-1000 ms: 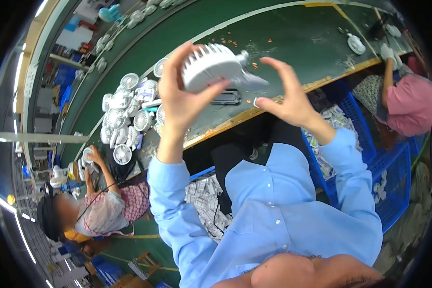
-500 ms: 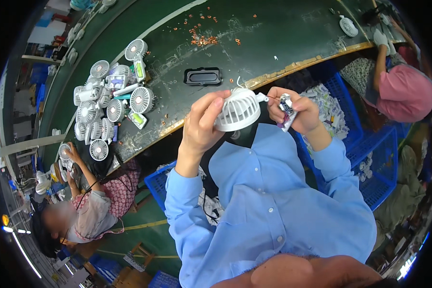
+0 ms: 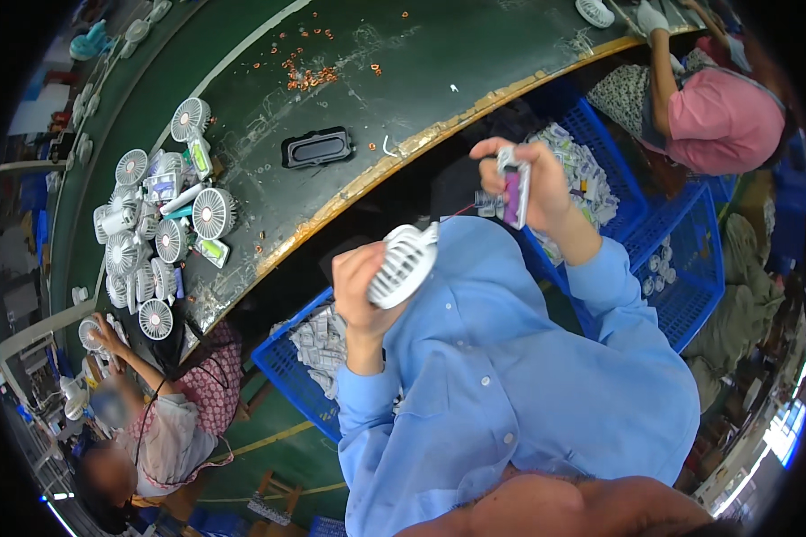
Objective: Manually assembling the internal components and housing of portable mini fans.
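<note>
Left hand (image 3: 356, 291), curled round a white plastic fan head (image 3: 406, 268) with slatted grille at centre frame; right hand (image 3: 551, 183), partly open, pinches a white plastic handle shell (image 3: 516, 192) with purple insert, right of centre. Slack is advisable in the thin red wire (image 3: 458, 213) between. Above, apart, slants the chipped tan table edge (image 3: 461, 109); dark open space separates it from both hands.

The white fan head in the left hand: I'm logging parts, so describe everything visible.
The white fan head looks plastic: a rounded, slatted cage with a stub. It is tilted, held in the left hand before the blue shirt, off the bench. A thin reddish wire runs from near the stub toward the right hand.
</note>
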The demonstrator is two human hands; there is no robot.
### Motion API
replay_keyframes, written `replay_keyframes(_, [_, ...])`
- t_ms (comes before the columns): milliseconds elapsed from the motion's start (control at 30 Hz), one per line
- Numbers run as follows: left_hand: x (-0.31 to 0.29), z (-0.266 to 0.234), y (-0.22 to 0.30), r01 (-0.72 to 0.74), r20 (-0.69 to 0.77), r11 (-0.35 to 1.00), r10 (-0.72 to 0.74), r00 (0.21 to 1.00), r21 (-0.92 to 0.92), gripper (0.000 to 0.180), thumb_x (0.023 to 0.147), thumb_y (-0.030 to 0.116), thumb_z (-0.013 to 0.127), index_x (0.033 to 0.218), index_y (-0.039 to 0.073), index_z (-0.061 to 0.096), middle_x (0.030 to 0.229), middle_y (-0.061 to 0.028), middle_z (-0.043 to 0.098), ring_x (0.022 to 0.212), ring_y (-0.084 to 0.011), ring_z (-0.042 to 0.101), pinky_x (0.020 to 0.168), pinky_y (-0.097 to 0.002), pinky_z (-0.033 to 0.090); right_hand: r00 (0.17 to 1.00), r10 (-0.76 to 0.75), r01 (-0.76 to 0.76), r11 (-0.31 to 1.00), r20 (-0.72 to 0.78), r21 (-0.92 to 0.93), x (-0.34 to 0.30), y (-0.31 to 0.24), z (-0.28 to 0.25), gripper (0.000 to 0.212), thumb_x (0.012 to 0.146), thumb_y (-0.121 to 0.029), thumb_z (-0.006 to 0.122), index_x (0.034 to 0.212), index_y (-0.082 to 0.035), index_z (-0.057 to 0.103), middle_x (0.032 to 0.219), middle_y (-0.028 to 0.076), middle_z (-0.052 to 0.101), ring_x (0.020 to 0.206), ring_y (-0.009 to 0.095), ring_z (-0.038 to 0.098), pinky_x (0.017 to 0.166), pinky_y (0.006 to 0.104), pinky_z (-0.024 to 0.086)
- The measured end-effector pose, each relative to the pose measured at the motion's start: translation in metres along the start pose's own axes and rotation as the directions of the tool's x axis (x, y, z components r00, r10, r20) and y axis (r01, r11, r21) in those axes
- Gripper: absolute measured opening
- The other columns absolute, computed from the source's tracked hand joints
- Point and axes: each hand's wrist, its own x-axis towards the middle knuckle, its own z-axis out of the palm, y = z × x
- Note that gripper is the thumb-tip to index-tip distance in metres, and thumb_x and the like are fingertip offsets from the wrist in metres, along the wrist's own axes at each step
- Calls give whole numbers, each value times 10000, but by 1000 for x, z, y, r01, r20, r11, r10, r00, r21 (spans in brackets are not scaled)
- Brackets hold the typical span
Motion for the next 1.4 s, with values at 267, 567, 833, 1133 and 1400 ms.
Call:
replay_keyframes(267, [-26, 30, 19, 551, 326, 806, -472, 819, -216, 692, 607, 84, 844, 1194, -9, 488, 1075, -165, 598, 942, -266, 623, 831, -338, 508, 986, 100, -140, 933, 134, 332, -17, 1, 4, 469, 828, -384, 429, 1033, 27, 520, 668, 81, 476, 568, 168, 446, 542, 293, 374])
replay_keyframes(567, [-44, 85, 38, 471, 182, 751, -440, 879, -463, 460, 651, 79, 846, 1018, 1, 580, 989, -145, 625, 915, -259, 630, 790, -329, 519, 978, 119, -75, 967, -171, 245, -33, 38, 27, 184, 880, -228, 604, 798, -69, 566, 576, 15, 503, 478, 104, 475, 462, 232, 397])
replay_keyframes(833, [-26, 70, 33, 435, 293, 784, -332, 897, -444, 322, 724, -22, 738, 1009, -14, 588, 921, -139, 610, 762, -207, 621, 669, -280, 519, 997, 77, -76, 945, -9, -318, -53, 15, 11, 111, 764, 1, 590, 867, -32, 563, 722, 19, 555, 652, 73, 549, 529, 213, 414])
replay_keyframes(1133, [-2, 43, 44, 590, 550, 714, -341, 762, -376, 316, 695, -52, 665, 1001, -2, 607, 957, -106, 551, 741, -152, 546, 601, -239, 456, 931, 178, 166, 572, 319, -803, -44, 26, 10, 102, 810, -88, 643, 806, -6, 583, 695, 31, 561, 685, 107, 533, 636, 289, 429])
replay_keyframes(1400, [12, 37, 40, 206, 487, 957, -84, 869, -203, 317, 666, 9, 701, 974, 43, 634, 969, -89, 586, 894, -263, 624, 679, -338, 534, 906, 367, -168, 770, 211, -615, -45, 19, 15, 51, 793, -76, 624, 761, -41, 604, 584, -19, 516, 471, 54, 470, 422, 219, 340])
